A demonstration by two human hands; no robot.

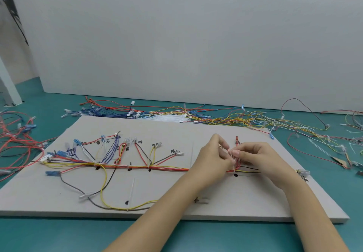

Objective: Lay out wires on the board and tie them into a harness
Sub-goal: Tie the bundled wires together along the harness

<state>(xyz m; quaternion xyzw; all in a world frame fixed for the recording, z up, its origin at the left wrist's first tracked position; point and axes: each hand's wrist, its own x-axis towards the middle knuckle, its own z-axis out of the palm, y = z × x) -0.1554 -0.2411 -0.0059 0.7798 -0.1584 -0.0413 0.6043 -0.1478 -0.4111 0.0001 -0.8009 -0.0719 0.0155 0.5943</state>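
Observation:
A grey board [225, 204] lies on the teal table and carries a harness [137, 167] of red, yellow, blue and brown wires, bound along its trunk with white ties. Branches fan up to labelled spots with clear and blue terminals. My left hand [212, 153] and my right hand [255, 155] meet over the trunk's right part, both pinching a thin white cable tie [232, 154] around red wires. A red connector [237, 139] stands just above my fingers. A loose white tie [132, 190] lies on the board.
Loose wires pile behind the board: blue ones [102, 112], white ties [169, 117], yellow ones [241, 120]. Red wires [15, 137] lie at the left, and more wires and tie scraps [343, 153] at the right. A white wall panel stands behind.

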